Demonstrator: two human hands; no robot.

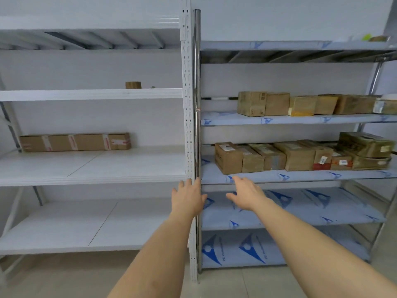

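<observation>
Both my arms stretch forward toward two shelving racks. My left hand (188, 197) is open with straight fingers, in front of the upright posts where the racks meet. My right hand (247, 194) is open too, fingers spread, just below the front edge of the steel rack's middle shelf (300, 176). Neither hand holds anything. A row of cardboard boxes (298, 155) stands on that shelf; the nearest one, a brown box (228, 158), sits a little above my right hand.
The white rack (92, 166) on the left carries a long taped carton (75, 142) and a small brown object (133, 85) one level up. More cardboard boxes (300, 104) line the steel rack's upper shelf. Its lower shelves wear blue-printed film. Tiled floor lies below.
</observation>
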